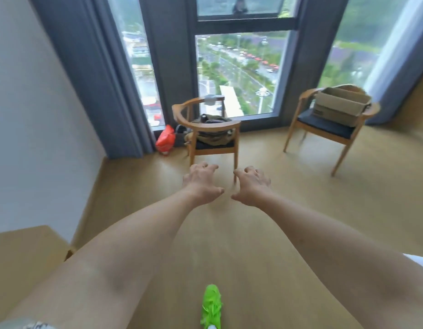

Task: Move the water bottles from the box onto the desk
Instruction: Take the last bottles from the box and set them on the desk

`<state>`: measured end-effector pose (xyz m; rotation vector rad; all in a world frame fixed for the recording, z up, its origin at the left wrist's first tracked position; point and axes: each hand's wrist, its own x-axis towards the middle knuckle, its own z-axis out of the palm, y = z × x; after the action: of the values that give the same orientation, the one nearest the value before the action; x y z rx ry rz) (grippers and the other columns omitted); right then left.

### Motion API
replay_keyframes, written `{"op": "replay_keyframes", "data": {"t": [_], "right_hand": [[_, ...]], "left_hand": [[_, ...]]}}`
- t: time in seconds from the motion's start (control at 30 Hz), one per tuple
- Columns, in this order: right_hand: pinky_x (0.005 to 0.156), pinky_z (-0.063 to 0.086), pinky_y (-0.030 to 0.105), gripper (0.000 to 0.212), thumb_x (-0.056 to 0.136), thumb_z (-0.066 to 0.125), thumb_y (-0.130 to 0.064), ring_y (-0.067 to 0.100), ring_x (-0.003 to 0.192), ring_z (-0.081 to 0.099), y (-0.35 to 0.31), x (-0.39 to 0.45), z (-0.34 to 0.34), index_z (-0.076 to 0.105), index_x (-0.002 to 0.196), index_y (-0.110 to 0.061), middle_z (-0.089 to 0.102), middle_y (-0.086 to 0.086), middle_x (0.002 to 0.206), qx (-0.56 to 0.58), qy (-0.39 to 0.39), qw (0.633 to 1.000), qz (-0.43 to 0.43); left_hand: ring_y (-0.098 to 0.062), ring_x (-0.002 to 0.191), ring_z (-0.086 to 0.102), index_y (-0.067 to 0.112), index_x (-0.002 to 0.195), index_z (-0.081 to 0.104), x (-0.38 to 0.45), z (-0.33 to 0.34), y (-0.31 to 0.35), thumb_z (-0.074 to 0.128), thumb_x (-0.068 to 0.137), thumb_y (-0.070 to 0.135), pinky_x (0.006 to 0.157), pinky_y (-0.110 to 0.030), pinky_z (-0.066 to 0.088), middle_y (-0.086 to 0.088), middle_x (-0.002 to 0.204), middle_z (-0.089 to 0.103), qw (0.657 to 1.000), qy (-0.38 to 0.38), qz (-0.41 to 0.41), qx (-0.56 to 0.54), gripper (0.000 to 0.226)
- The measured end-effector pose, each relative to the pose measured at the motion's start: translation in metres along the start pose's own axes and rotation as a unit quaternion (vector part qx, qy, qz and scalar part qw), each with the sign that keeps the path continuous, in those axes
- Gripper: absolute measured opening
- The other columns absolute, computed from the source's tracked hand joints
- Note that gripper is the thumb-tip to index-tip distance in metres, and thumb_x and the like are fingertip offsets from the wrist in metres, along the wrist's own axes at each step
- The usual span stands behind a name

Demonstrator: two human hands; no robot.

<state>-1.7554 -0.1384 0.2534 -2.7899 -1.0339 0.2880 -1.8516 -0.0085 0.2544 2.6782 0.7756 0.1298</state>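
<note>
**Box on the far chair, both hands out and holding nothing**

There's the cardboard box [341,105], sitting on the dark seat cushion of the right-hand wooden armchair [300,119], up by the window [239,74]. Its top is open, but from this angle nothing inside can be made out, so the bottles cannot be seen. The box is well apart from the person.

Out in front, both bare arms are stretched forward over the wooden floor [300,198]. The left hand [202,184] is released, fingers loosely curled downward, nothing in it. The right hand [252,186] matches it, relaxed, fingers hanging, grasping nothing. The two hands are near each other, thumbs pointing inward, not touching.

Just beyond the hands stands the second wooden armchair [182,115], with an olive-coloured bag [215,135] heaped on its seat. Beside it on the floor, against the grey curtain [87,79], lies a red-orange bag [166,138].

Down at the bottom edge, a bright green shoe [211,305] is on the floor. At lower left, a corner of a light wooden worktop [25,257] comes into view.
</note>
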Motion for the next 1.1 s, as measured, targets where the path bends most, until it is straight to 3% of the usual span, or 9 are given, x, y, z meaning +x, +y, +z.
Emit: {"op": "replay_keyframes", "data": {"t": [0.53,0.9,1.1], "right_hand": [[0.103,0.038,0.043,0.072,0.086,0.072,-0.047,0.028,0.133,0.037,0.185,0.212,-0.075,0.04,0.149,-0.032,0.043,0.004,0.144,0.04,0.015,0.968,0.247],[0.102,0.039,0.045,0.07,0.085,0.071,-0.048,0.031,0.132,0.039,0.376,0.376,-0.089,0.041,0.146,-0.032,0.044,0.006,0.143,0.088,0.032,0.953,0.289],[0.105,0.038,0.046,0.068,0.087,0.072,-0.044,0.031,0.135,0.037,0.481,0.468,-0.141,0.042,0.146,-0.031,0.042,0.006,0.145,0.1,0.029,0.95,0.295]], "left_hand": [[-0.027,0.143,0.031,0.034,0.15,0.039,0.335,0.065,0.151,0.076,0.079,0.052,0.109,-0.047,0.038,-0.004,0.156,0.036,0.974,-0.105,0.199,0.018,0.082],[-0.027,0.14,0.035,0.034,0.15,0.04,0.532,0.167,0.299,0.076,0.077,0.052,0.106,-0.046,0.042,-0.003,0.154,0.039,0.958,-0.112,0.261,0.045,0.083],[-0.025,0.134,0.036,0.032,0.143,0.047,0.648,0.188,0.396,0.081,0.074,0.048,0.106,-0.043,0.043,-0.001,0.146,0.043,0.959,-0.127,0.251,-0.022,0.079]]}}
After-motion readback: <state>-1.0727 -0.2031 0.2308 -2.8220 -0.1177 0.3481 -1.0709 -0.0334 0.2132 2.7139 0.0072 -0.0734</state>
